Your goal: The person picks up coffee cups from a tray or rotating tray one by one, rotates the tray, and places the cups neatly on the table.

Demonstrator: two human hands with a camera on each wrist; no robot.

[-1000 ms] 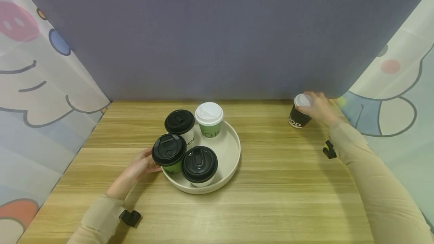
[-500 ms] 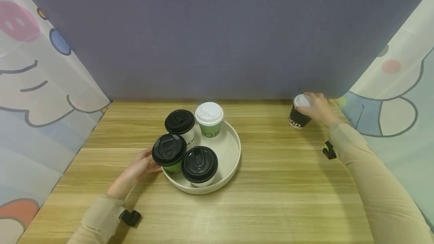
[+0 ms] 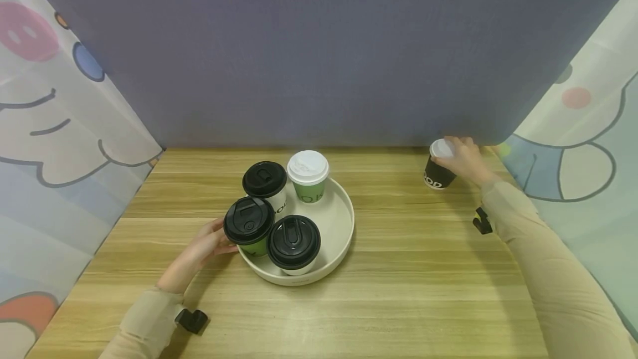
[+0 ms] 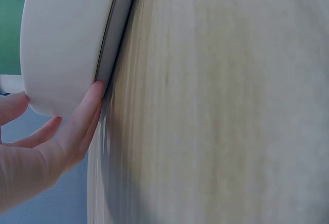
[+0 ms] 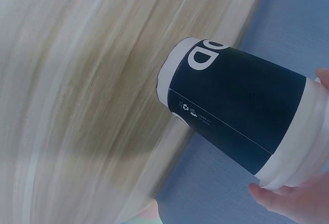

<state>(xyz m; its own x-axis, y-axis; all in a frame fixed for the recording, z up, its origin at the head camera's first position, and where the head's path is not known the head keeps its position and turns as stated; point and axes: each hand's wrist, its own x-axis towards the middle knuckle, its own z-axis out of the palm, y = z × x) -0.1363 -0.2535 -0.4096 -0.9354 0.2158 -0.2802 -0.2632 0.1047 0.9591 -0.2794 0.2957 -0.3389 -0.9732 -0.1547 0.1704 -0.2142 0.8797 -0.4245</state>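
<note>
At the far right of the table, my right hand (image 3: 464, 158) grips a black-sleeved paper coffee cup (image 3: 438, 173) by its white lid (image 3: 441, 149). The right wrist view shows the cup's sleeve (image 5: 236, 100) with white lettering and its base close over the wood; fingertips reach both sides of the lid. My left hand (image 3: 208, 242) touches the left side of a round cream tray (image 3: 339, 237). In the left wrist view its fairly straight fingers (image 4: 77, 124) lie against the tray's outer wall (image 4: 69, 44), the thumb at the rim.
The tray holds a white-lidded green cup (image 3: 309, 190), a black-lidded white cup (image 3: 265, 179) behind, a black-lidded green cup (image 3: 249, 220) at left and another black-lidded cup (image 3: 294, 241) in front. A grey panel (image 3: 319, 54) borders the wooden table's (image 3: 399, 292) far edge.
My right hand has shifted very slightly left with the black-sleeved cup. The left hand, the tray and its cups have stayed put.
</note>
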